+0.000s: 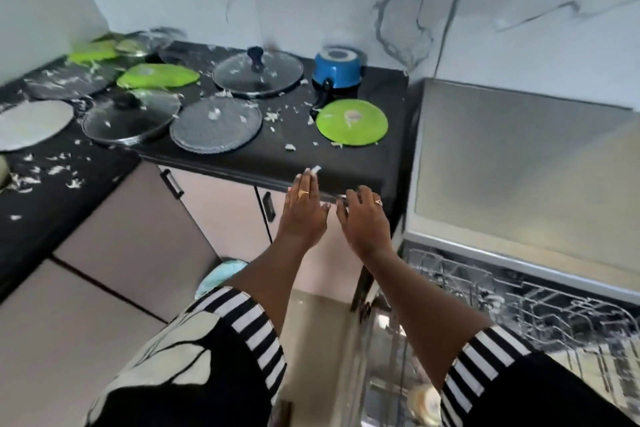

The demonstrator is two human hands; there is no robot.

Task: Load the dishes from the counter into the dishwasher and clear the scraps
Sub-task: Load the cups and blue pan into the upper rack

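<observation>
Head view: your left hand [304, 211] is up at the front edge of the black counter [346, 163], palm down. Its fingers are straight and close together and the thumb sticks out to the side. A small white scrap [316, 169] sits right at its fingertips, touching them. You can't tell if it's gripped between fingers or just resting there.

Your right hand [363, 218] is just beside the left, also at the counter edge. It's palm down with fingers loosely bent, and nothing shows in it. Both hands have a ring.

Dishes are all on the counter. A green plate [351, 122] lies face down near the right end. An upside-down blue pot [337, 71] stands behind it, with its black handle reaching down to the plate's rim. A glass lid [258, 74] with a dark knob is left of the pot, and a grey speckled plate [215, 124] is in front of that lid. Further left there's a second glass lid [131, 118], another green plate [157, 75] and a pale plate [31, 125] at the frame edge. The far corner is blurred.

Loose white scraps [55, 170] are scattered across the counter, thickest on the left.

The dishwasher [519, 156] stands to the right of the counter. Its wire rack [519, 298] is pulled out below your right forearm, and white bits show among the wires.
</observation>
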